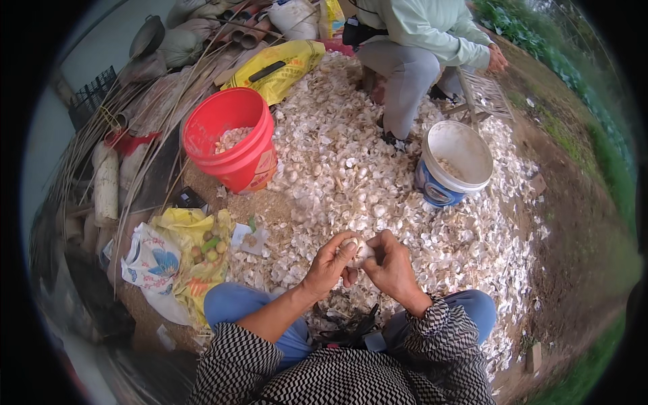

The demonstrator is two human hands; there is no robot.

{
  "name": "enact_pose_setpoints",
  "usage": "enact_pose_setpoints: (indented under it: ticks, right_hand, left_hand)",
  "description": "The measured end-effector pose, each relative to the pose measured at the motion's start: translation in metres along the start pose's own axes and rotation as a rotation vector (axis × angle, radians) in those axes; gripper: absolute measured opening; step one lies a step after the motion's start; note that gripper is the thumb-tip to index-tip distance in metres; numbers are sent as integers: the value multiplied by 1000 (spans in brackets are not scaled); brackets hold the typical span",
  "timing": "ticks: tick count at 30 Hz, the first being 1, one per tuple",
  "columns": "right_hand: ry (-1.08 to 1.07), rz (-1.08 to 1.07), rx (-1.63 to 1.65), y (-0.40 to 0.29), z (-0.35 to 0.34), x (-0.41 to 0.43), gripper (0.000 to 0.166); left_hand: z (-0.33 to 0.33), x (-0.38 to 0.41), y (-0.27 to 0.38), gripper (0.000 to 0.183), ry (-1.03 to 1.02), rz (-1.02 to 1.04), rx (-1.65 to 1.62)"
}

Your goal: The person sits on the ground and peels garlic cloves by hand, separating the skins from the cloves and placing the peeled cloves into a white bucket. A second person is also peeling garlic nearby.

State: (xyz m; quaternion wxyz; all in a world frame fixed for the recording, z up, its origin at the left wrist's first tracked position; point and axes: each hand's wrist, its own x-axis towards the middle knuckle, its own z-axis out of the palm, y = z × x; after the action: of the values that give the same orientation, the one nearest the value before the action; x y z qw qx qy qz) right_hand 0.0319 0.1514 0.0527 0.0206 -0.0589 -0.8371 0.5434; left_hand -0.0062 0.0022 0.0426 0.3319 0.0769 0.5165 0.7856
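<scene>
Between my two hands is a whitish garlic bulb [360, 251], held above a broad heap of garlic skins [329, 202]. My left hand [331, 263] grips the bulb from the left, its thumb lying over the top. From the right, my right hand [394, 263] pinches the papery skin with thumb and bent forefinger. The fingers hide part of the bulb. Garlic cloves [234, 139] lie inside a red plastic bucket [228, 167] at the upper left. A white and blue bucket [443, 177] at the right has a few pale pieces at its bottom.
Across the heap sits a person [425, 35] in grey trousers, beside a small slatted chair [486, 96]. Round fruits [210, 248] lie on a yellow bag [185, 223] at my left. Long dry stalks [152, 172] and pipes [255, 33] crowd the upper left. Bare soil [572, 223] borders the right.
</scene>
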Motion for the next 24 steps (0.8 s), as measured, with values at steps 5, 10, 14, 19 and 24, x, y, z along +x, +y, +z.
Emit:
enact_pose_setpoints:
  ticks: [5, 10, 14, 19, 24]
  right_hand:
    - [8, -20, 394, 14, 2, 8, 19]
    - [-70, 24, 301, -3, 1, 5, 29]
    - [-72, 48, 219, 9, 5, 1, 32]
    - [-41, 32, 193, 9, 7, 3, 19]
    - [-98, 138, 472, 14, 3, 6, 13]
  left_hand:
    - [3, 2, 8, 29, 7, -52, -209]
    - [4, 4, -3, 26, 107, 73, -3]
    - [3, 3, -7, 24, 54, 91, 132]
    - [0, 1, -1, 23, 97, -72, 19]
    - [0, 0, 7, 24, 59, -155, -273]
